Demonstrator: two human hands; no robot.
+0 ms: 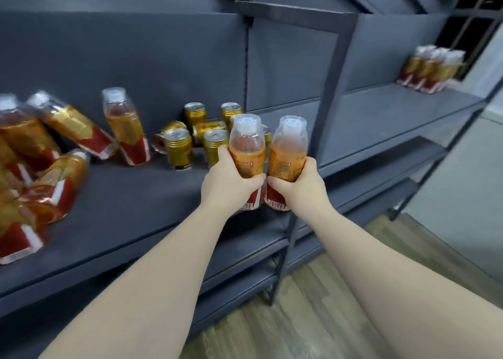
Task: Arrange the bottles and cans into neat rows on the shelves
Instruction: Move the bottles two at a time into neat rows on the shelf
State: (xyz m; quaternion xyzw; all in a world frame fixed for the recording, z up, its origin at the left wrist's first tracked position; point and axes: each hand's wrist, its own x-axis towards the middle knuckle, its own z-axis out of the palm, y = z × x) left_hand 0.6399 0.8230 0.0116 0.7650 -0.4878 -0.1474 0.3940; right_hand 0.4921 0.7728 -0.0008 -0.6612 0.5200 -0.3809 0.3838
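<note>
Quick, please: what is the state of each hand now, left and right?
Left hand: holding the left bottle, fingers curled round it.
Right hand: holding the right bottle.

Two held bottles (246,151) at centre; five or six loose bottles (125,130) at nine o'clock; six or seven gold cans (178,149); several far bottles (430,70) at two o'clock, too blurred to count.

Shelf (136,195) layout, left to right.
Toppled bottles (54,146) far left, standing bottle (125,127) next, then cans (190,138); left-hand bottle (246,146) just beside right-hand bottle (288,149), before the cans; bottle group (430,70) on right bay, well apart.
</note>
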